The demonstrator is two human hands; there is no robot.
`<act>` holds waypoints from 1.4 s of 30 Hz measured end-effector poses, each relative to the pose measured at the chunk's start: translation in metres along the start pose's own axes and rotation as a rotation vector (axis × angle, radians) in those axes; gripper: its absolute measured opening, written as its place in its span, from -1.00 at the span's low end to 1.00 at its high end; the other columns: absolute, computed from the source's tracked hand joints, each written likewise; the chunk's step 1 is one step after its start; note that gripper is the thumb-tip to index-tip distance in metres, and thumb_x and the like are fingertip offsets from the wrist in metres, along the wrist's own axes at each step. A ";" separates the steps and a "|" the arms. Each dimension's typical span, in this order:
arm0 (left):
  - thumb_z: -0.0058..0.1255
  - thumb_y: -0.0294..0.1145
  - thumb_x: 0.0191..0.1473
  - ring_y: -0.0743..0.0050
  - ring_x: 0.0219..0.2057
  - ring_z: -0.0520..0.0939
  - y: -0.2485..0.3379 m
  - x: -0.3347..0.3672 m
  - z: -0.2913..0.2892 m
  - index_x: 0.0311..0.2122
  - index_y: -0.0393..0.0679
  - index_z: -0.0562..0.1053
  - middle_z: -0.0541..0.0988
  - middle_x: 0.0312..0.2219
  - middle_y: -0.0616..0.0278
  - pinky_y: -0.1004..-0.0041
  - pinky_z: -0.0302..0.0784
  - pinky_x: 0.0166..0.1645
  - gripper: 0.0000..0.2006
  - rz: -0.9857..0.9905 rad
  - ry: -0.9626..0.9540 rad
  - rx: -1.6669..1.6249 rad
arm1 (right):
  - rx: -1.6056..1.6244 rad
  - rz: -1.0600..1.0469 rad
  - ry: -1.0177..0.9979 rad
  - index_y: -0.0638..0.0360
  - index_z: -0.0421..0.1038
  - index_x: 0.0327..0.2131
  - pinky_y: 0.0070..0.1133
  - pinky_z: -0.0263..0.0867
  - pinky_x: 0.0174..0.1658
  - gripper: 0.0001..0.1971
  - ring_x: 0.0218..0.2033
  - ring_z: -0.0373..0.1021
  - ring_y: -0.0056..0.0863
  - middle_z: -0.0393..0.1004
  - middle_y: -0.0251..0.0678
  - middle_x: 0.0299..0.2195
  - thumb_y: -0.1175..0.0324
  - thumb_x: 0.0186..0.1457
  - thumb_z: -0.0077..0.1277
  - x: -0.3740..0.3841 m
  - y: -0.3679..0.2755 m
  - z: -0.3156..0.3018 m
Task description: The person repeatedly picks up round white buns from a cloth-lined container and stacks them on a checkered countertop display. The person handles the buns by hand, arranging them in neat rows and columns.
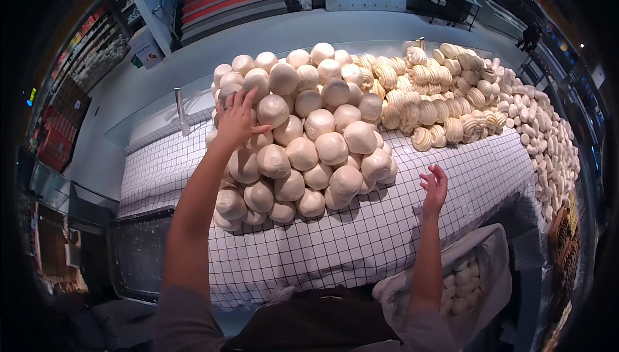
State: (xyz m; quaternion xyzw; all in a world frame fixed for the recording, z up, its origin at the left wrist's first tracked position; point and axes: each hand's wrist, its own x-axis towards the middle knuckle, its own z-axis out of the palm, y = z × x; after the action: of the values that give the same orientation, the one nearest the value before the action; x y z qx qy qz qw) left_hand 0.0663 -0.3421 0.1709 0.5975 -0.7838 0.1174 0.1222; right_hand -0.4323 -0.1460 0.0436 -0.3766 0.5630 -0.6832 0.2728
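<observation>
I'm touching the left side of the round buns (302, 154) on the counter (284, 258) with my left hand (236, 124); whether its grip is clamping, I cannot tell. My right hand (436, 189) is hovering rightward, grip apart.

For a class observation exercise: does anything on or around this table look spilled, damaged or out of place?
Nothing clearly stands out. The round white buns are heaped on the checked cloth, with swirled rolls beside them; pale specks dot the dark tray at left.

Left hand (237, 121): spread, back upward
Left forearm (193, 213): stretched forward
Right hand (435, 189): loosely curled
Right forearm (428, 255): extended forward
</observation>
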 end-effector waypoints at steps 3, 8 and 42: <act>0.27 -0.14 -0.02 0.07 0.27 0.22 0.029 -0.028 0.007 0.35 0.13 0.14 0.20 0.26 0.17 -0.08 -0.03 0.30 -0.17 0.153 0.293 -0.297 | -0.267 -0.176 0.292 0.24 0.36 0.06 -0.62 0.33 -0.22 -0.70 -0.26 0.44 -0.58 0.52 -0.29 -0.11 0.31 0.34 -0.05 -0.097 0.007 -0.126; 0.23 -0.41 -0.01 -0.04 0.19 0.28 0.135 -0.151 0.023 0.17 -0.04 0.36 0.32 0.16 0.06 0.09 0.04 0.27 -0.41 0.315 0.349 -0.649 | -0.496 0.301 0.762 0.22 0.46 -0.07 -0.59 0.36 -0.24 -0.73 -0.30 0.46 -0.51 0.54 -0.31 -0.24 0.28 0.24 0.04 -0.267 0.038 -0.286; -0.01 -0.26 0.12 -0.09 -0.01 0.62 0.529 -0.463 0.110 -0.10 -0.20 0.59 0.58 -0.02 -0.09 0.07 0.57 0.00 -0.68 0.633 -1.238 -0.423 | 0.412 1.373 0.140 -0.02 0.18 0.25 -0.24 0.41 0.00 -0.18 0.06 0.38 -0.15 0.29 -0.12 0.18 -0.40 0.12 -0.05 -0.370 0.182 -0.291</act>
State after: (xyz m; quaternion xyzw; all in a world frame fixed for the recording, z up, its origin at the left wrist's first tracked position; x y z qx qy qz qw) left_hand -0.3311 0.1786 -0.1064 0.2627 -0.8505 -0.3667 -0.2705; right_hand -0.4707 0.2737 -0.2344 0.1658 0.5486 -0.4725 0.6695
